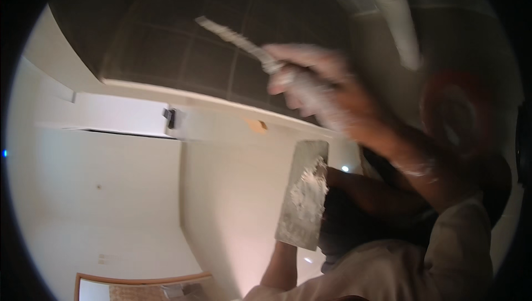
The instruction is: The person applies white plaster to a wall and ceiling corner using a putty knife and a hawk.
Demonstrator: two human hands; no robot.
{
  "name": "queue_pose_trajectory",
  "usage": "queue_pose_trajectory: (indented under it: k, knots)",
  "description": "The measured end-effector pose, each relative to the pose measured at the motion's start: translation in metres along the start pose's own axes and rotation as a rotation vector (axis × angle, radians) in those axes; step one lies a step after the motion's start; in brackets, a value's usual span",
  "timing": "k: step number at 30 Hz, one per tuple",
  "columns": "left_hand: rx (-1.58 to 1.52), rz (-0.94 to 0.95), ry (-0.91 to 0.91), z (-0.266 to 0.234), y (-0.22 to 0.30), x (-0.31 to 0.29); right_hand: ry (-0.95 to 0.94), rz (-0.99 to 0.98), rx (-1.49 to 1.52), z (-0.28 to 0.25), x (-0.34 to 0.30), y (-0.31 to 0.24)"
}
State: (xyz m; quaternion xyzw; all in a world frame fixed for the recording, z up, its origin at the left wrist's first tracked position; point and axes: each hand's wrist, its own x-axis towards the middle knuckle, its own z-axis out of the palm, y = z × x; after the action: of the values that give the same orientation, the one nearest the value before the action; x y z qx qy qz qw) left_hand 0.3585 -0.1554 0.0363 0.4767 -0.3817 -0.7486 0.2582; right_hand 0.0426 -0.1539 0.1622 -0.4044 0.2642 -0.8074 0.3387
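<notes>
My right hand (324, 87), blurred by motion, is closed around the whitish handle of a narrow-looking trowel (235, 40). Its thin, smeared blade points up and left in front of dark tiles (166, 51). Lower down, a rectangular steel plastering trowel (291, 220) faces me with a lump of pale plaster (310, 187) on its plate. My left forearm (281, 268) rises to the plate's lower edge. The left hand is behind the plate, gripping it from the back; its fingers are hidden. White smears mark my right wrist.
A white pipe (396, 18) runs down at the upper right. Below it stands a blurred red round container (457, 110) with something whitish inside. A pale ledge (221, 101) borders the tiles. Light walls (133, 190) lie left, with a wood-framed opening (144, 279) at the lower left.
</notes>
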Motion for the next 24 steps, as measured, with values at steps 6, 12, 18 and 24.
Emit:
queue_pose_trajectory:
  k: [6, 12, 18, 24]
  knots:
    - [-0.327, 0.107, -0.23, -0.059, -0.051, 0.042, 0.127, 0.435, -0.56, -0.07, -0.106, -0.067]
    - [-0.726, -0.3, -0.581, 0.05, -0.042, 0.048, -0.092, 0.504, -1.08, -0.043, -0.175, -0.095]
    - [-0.248, -0.123, -0.372, 0.044, -0.06, 0.075, -0.175, 0.285, -1.553, -0.026, -0.163, -0.093]
    - [-0.287, -0.194, -0.562, 0.024, -0.014, 0.067, -0.35, 0.51, -1.785, 0.008, -0.112, -0.086]
